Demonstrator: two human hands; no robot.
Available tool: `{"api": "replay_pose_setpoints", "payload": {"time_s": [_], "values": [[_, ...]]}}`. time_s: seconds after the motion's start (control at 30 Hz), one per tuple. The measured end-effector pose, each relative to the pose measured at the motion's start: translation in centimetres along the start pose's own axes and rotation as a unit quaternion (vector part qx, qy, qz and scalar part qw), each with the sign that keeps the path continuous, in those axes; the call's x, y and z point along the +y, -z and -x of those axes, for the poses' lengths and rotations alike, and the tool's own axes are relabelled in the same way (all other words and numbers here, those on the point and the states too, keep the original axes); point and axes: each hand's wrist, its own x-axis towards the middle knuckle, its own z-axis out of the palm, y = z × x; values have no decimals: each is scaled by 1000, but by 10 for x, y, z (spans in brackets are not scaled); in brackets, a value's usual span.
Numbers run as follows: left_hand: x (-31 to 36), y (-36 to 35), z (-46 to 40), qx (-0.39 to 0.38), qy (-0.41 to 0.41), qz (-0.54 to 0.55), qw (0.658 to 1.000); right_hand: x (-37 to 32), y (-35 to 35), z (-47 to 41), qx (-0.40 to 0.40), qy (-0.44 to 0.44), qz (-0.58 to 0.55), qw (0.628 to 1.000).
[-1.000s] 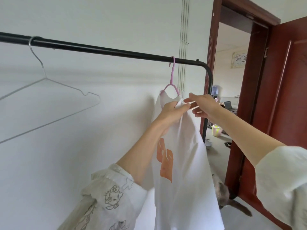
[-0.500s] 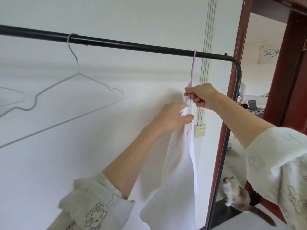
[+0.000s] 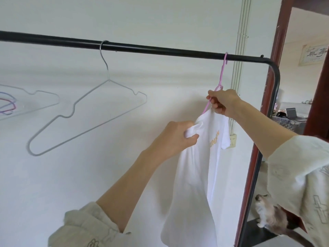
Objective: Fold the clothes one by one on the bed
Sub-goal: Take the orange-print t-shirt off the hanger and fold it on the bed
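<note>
A white T-shirt (image 3: 197, 175) with orange lettering hangs from a pink hanger (image 3: 221, 75) hooked on the black clothes rail (image 3: 160, 50). My left hand (image 3: 176, 138) grips a bunch of the shirt's fabric at its left shoulder, pulled down off the hanger's arm. My right hand (image 3: 223, 103) holds the pink hanger just below its hook, above the shirt's collar. The shirt's right shoulder still sits on the hanger. The bed is out of view.
An empty wire hanger (image 3: 85, 111) hangs on the rail to the left, with more hangers (image 3: 10, 104) at the far left edge. A white wall lies behind. A red door frame (image 3: 277, 56) and a cat (image 3: 270, 216) on the floor are at right.
The left hand has drawn the shirt's shoulder down and left, off the hanger arm. The shirt has turned and its orange lettering shows. The right hand keeps its hold on the hanger.
</note>
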Motion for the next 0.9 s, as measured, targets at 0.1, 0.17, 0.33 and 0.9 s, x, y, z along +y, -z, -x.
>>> {"api": "replay_pose_setpoints", "payload": {"time_s": [0.1, 0.17, 0.33, 0.9], "values": [[0, 1, 1, 32, -12, -20, 999, 9, -7, 10, -33, 19, 41, 998], [-1, 2, 1, 59, -23, -26, 998, 12, -9, 20, -111, 1, 48, 993], [0, -4, 5, 80, -29, -75, 993, 12, -6, 27, -164, -16, 23, 986], [-19, -9, -11, 80, 47, 19, 996, -18, 13, 48, -189, -22, -192, 963]]}}
